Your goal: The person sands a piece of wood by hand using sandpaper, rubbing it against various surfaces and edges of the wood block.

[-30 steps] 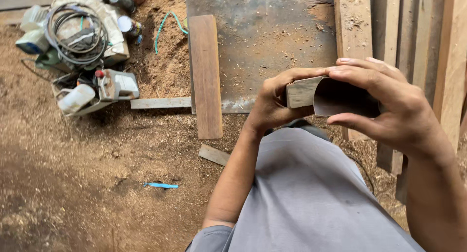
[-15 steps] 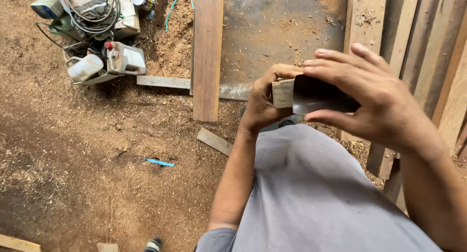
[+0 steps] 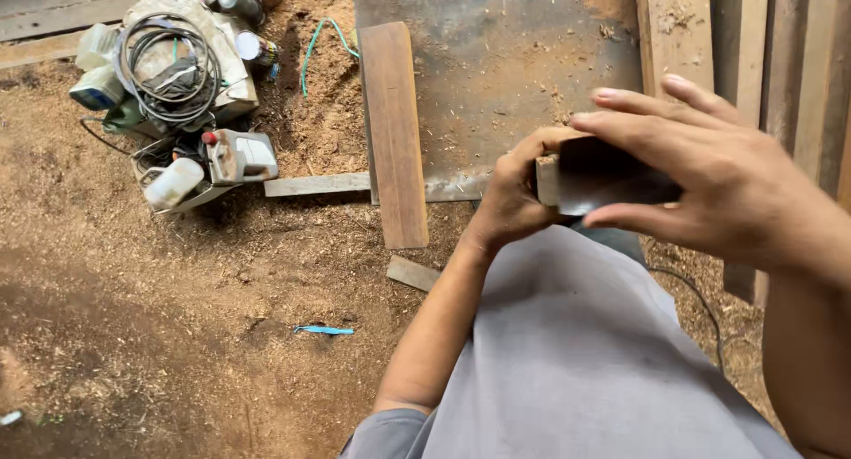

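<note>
Underfoot, a sawdust-covered floor (image 3: 160, 335) fills most of the head view and carries everything else. Along its far edge lies a large grey metal sheet (image 3: 505, 60), dusted with shavings, and at the far right corner several upright wooden planks (image 3: 780, 60) stand side by side. Across the near right part of the floor the person's grey-clothed lap (image 3: 576, 361) blocks the ground. A long brown board (image 3: 394, 131) lies on the floor with its length running from the far edge toward the person, overlapping the left edge of the metal sheet; a thinner pale strip (image 3: 315, 185) lies crosswise, touching its left side. At the far left corner sits a heap of gear: a coiled black cable (image 3: 164, 60) on a pale bundle, and just nearer, a power tool (image 3: 238, 155) and a white plastic jug (image 3: 173, 182).

Above the lap, both hands close on a small wooden block (image 3: 589, 177), dark on its broad face and pale at its left end. The right hand (image 3: 709, 175) grasps it from above and the right, fingers spread over the top and thumb beneath. The left hand (image 3: 512, 198) grips the block's left end, fingers curled round it. A short wood offcut (image 3: 412, 273) lies near the board's near end, and a small blue scrap (image 3: 324, 330) lies on the sawdust nearer still.
</note>
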